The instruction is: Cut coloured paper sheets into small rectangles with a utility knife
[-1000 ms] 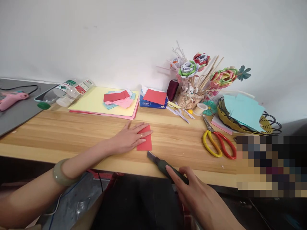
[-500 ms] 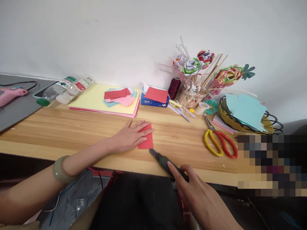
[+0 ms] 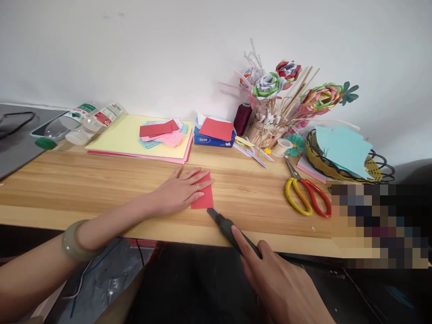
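Utility knife (image 3: 227,228): shifted slightly since a second ago, blade now up at the near edge of the red paper (image 3: 208,200), by its right corner. Red paper: flat on the desk (image 3: 111,180), partly under the left hand (image 3: 177,191), beyond and left of the right hand (image 3: 272,272). Left hand: flat, fingers spread. Right hand: wrapped around the knife handle, forefinger along the top.

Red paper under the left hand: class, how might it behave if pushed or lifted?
The red paper is probably light and bendy, being thin. Lying flat, it would likely slide rather than roll, though the left hand spread over it may hold it still.
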### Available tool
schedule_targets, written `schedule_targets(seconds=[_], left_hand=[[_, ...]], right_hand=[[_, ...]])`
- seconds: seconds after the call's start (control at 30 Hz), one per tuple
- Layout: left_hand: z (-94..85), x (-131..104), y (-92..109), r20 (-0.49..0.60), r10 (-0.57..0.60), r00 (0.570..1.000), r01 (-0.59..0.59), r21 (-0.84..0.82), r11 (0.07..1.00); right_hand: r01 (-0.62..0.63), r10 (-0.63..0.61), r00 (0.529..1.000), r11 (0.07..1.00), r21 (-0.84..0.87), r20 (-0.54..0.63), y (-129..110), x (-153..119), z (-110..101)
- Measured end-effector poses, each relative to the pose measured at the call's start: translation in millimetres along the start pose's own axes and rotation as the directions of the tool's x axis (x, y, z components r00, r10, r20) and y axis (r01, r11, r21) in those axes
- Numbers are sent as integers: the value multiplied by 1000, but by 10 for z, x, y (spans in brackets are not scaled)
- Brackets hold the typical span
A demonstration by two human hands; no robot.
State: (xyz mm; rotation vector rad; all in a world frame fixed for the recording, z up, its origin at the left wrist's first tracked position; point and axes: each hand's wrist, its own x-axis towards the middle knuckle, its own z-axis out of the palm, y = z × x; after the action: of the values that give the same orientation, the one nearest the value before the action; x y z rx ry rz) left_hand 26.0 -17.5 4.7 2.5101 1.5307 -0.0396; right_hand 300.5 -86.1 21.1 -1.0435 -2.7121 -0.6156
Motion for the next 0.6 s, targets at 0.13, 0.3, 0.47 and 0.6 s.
schedule_targets(seconds=[0.13,0.3,0.47,0.6], left_hand=[[3,0,-5,-12,13,1000,-13,3,1000],[8,9,-7,-15,15,1000,-15,4,1000],[21,14,-17,-17,25,1000,-25,-5,1000],[29,10,-25,-15,37,999,-37,-11,999]], right_hand=[[3,-4,1000,999,45,7,-2,-6,-4],[0,-3,999,998,66,43,21,-9,4],[1,-3,999,1000,29,43,19,50,11],[-9,9,999,1000,11,44,22,90,29]])
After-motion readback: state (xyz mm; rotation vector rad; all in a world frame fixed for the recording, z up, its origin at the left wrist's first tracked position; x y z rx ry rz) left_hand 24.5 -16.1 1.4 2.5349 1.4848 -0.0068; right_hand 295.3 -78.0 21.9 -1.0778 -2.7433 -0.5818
